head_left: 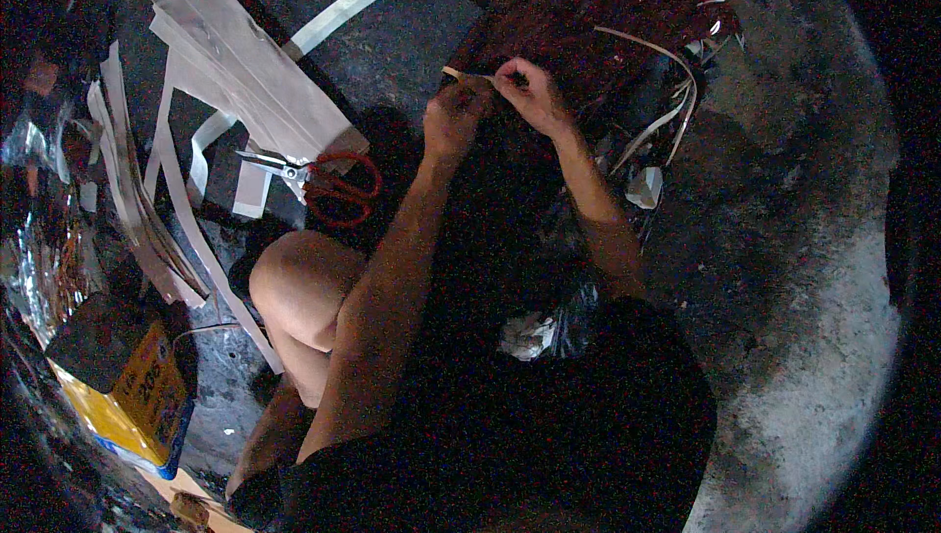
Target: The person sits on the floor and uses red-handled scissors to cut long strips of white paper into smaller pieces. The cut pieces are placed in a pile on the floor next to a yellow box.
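Observation:
Close together ahead of me, both hands are at a thin pale strip (452, 71). My left hand (455, 123) is closed, with the strip's beige end sticking out above its knuckles. On the other side my right hand (532, 100) pinches the strip between thumb and fingertips. The strip's middle is partly lost in the dim light. Beyond the hands lies a dark red sheet (569, 13) with a wrinkled, shiny surface. Red-handled scissors (292, 172) rest with blades apart to the left of my left forearm, touching neither hand.
Left of the scissors are stacked pale flat pieces (245, 62) and long narrow strips (132, 170). A yellow and blue tin (147, 406) stands at the lower left. Curled offcuts (676, 106) lie right of my right hand, and crumpled clear plastic (549, 327) is near my body.

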### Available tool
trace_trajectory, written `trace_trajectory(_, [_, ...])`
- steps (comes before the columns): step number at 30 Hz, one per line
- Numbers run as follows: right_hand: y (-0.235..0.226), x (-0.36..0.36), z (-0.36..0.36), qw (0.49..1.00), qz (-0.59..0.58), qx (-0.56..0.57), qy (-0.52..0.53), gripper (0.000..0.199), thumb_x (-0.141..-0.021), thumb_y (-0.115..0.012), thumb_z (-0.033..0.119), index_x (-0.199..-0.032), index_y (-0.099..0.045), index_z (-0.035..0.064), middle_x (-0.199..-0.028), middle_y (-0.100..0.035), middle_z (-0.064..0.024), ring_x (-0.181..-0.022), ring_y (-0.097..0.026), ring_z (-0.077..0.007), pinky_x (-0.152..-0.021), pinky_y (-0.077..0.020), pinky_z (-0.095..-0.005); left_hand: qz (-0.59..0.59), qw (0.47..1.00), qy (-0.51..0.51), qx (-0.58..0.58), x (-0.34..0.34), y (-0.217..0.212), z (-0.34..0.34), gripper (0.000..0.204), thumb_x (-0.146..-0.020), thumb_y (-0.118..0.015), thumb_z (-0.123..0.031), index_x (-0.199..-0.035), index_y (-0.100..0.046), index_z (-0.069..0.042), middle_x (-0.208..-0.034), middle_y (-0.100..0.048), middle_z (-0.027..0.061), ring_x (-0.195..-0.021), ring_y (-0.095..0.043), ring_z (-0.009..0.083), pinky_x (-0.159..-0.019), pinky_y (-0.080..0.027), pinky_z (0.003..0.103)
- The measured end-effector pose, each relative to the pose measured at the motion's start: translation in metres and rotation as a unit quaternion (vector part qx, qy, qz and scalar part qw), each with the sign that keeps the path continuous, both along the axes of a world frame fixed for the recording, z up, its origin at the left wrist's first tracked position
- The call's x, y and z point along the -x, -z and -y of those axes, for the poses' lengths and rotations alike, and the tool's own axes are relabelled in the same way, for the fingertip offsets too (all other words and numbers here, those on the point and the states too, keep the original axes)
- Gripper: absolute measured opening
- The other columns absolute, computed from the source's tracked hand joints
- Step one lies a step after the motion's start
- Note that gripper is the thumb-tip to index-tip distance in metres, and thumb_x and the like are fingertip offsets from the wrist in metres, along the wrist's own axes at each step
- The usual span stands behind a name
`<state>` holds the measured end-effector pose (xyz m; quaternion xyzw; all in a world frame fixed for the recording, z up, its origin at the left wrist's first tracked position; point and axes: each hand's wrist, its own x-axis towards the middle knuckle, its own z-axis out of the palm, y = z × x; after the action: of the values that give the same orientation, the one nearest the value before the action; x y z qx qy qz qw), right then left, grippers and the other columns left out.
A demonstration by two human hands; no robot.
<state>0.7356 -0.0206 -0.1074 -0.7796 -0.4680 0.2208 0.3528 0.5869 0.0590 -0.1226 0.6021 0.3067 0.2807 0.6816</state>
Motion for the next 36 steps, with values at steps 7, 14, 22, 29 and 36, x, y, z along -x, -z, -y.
trace_trajectory(7, [-0.002, 0.003, -0.002, 1.0, 0.01, -0.008, 0.006, 0.014, -0.08, -0.057, 0.017, -0.084, -0.056, 0.0039, -0.081, -0.055, -0.0004, -0.077, -0.049, -0.0077, -0.064, -0.0418, -0.0239, -0.108, 0.992, -0.012, -0.065, -0.006, 0.004, -0.005, 0.023, -0.075, -0.063, -0.023, -0.087, -0.061, -0.003, -0.08, -0.063, 0.0136, -0.073, -0.062, 0.0253, -0.062, -0.047, 0.034])
trace_trajectory(14, [-0.004, 0.001, -0.002, 1.0, -0.002, -0.011, -0.011, 0.014, -0.08, -0.057, 0.016, -0.083, -0.056, 0.0026, -0.078, -0.056, -0.0008, -0.076, -0.049, -0.0078, -0.066, -0.0418, -0.0231, -0.088, 0.994, -0.014, -0.07, -0.011, 0.008, -0.007, 0.031, -0.076, -0.06, -0.032, -0.083, -0.06, -0.002, -0.078, -0.062, 0.0174, -0.074, -0.061, 0.0305, -0.062, -0.047, 0.036])
trace_trajectory(22, [-0.005, 0.002, -0.005, 0.999, 0.012, -0.024, -0.033, 0.013, -0.08, -0.056, 0.015, -0.082, -0.055, 0.0017, -0.076, -0.055, -0.0017, -0.073, -0.048, -0.0079, -0.066, -0.0406, -0.0235, -0.125, 0.982, -0.014, -0.14, -0.017, 0.025, -0.013, 0.031, -0.076, -0.059, -0.031, -0.082, -0.06, -0.001, -0.077, -0.062, 0.0178, -0.072, -0.061, 0.0333, -0.062, -0.047, 0.039])
trace_trajectory(29, [-0.003, 0.001, -0.004, 0.998, 0.028, -0.036, -0.032, 0.014, -0.081, -0.055, 0.016, -0.082, -0.056, 0.0023, -0.075, -0.056, -0.0015, -0.073, -0.048, -0.0079, -0.065, -0.0406, -0.0241, -0.108, 0.992, -0.027, -0.052, -0.008, 0.01, -0.01, 0.031, -0.076, -0.06, -0.032, -0.086, -0.061, -0.003, -0.077, -0.062, 0.0167, -0.071, -0.061, 0.0317, -0.062, -0.047, 0.038])
trace_trajectory(36, [0.001, -0.002, -0.002, 0.999, 0.028, -0.018, -0.026, 0.014, -0.08, -0.057, 0.016, -0.084, -0.057, 0.0026, -0.078, -0.058, -0.003, -0.074, -0.051, -0.0112, -0.068, -0.042, -0.0257, -0.157, 0.986, 0.001, -0.05, -0.018, 0.023, -0.012, 0.032, -0.075, -0.06, -0.032, -0.084, -0.058, -0.001, -0.078, -0.062, 0.0165, -0.074, -0.061, 0.0317, -0.062, -0.047, 0.038])
